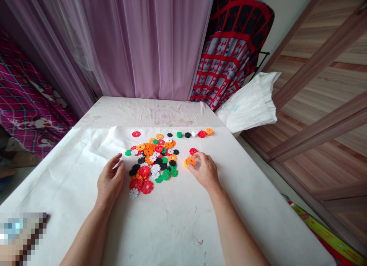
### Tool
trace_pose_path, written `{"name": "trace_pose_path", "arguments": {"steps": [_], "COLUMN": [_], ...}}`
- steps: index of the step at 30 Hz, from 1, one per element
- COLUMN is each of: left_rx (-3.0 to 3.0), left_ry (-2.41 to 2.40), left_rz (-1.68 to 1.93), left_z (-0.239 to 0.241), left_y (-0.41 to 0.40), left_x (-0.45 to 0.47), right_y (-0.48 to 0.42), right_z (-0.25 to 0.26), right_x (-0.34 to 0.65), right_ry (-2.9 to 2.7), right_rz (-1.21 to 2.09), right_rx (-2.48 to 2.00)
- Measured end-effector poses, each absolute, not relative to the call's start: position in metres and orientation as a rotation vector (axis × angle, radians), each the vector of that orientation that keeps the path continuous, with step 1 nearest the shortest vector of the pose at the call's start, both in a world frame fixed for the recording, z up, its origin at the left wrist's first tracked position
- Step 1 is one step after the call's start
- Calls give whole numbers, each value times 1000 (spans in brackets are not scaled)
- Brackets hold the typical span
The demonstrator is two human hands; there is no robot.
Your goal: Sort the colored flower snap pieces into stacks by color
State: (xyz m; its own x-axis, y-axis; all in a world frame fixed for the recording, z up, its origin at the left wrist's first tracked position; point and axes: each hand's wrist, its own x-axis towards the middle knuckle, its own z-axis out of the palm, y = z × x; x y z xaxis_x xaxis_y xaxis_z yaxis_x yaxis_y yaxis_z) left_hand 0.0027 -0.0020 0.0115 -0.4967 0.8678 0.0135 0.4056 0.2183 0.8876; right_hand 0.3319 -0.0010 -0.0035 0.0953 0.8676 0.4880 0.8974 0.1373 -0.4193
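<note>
My right hand (205, 168) pinches an orange notched disc (191, 161) between thumb and fingers. Another orange disc is partly visible beneath it, and a red disc (193, 151) lies just beyond my fingertips. My left hand (111, 176) is to the left of the loose pile, fingers apart and slightly curled, with nothing in it. Between my hands spreads a pile of flower-shaped plastic discs (145, 170) in red, orange, green, black and white. Behind it runs a row of small stacks, among them a green stack (179, 135), a black stack (187, 135) and an orange stack (209, 131).
A white cloth covers the table (172, 227). One red disc (136, 134) lies apart at the back left. A white bag (248, 103) stands beyond the right edge, near wooden doors (321, 117). A purple curtain (149, 44) hangs behind. A pixelated object (20, 235) sits front left.
</note>
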Motion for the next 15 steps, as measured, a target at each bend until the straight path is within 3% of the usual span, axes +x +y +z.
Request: {"name": "trace_pose_path", "arguments": {"steps": [8,12,15], "left_rx": [1280,1802,2217], "left_ry": [2003,1914,1872], "left_rz": [1224,1073,757], "left_z": [-1,-13,-21], "left_y": [3,-10,-31], "left_x": [-7,-2,16], "right_y": [-3,-6,-9], "right_z": [-2,0,3], "right_x": [330,326,319], "right_ry": [-1788,-1750,-1732], "right_rz": [-112,-197,-207], "right_rx": [-1620,-1456,-1374]}}
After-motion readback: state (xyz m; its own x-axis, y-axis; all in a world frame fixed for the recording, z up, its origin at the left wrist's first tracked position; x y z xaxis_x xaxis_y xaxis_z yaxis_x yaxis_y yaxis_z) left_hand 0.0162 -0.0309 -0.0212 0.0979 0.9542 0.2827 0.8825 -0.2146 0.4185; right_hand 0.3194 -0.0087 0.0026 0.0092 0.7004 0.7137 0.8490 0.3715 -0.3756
